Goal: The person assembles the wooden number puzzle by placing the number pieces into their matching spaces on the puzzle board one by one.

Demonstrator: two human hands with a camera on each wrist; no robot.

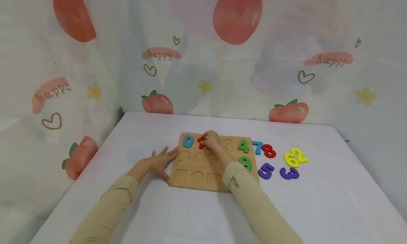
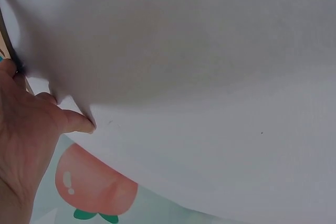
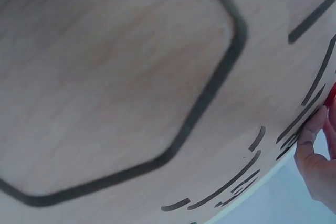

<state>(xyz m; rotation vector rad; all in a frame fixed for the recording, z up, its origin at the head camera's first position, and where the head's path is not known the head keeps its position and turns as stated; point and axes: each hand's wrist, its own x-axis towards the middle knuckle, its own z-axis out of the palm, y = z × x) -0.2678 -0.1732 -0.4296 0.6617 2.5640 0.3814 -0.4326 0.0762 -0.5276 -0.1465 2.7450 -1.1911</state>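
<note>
A wooden number puzzle board (image 1: pixel 198 186) lies flat on the table. My right hand (image 1: pixel 212 140) pinches a red number 1 (image 1: pixel 200 143) at the board's top row, beside the blue 0 (image 1: pixel 184 141); I cannot tell whether the 1 is fully seated. In the right wrist view, fingers (image 3: pixel 314 124) touch the red piece (image 3: pixel 331 96) at the right edge. My left hand (image 1: pixel 159 162) rests with spread fingers against the board's left edge. A green 4 (image 1: pixel 244 146) and a green 9 (image 1: pixel 249 164) sit on the board's right side. The right hand and forearm hide some recesses.
Right of the board lie a blue 7 (image 1: pixel 258 147), touching its edge, a red 8 (image 1: pixel 272 152), a purple 5 (image 1: pixel 266 171), a purple 3 (image 1: pixel 290 176), a yellow 6 (image 1: pixel 287 160) and a yellow 2 (image 1: pixel 301 158). A printed cloth (image 1: pixel 190 95) stands behind the white table (image 1: pixel 197 219).
</note>
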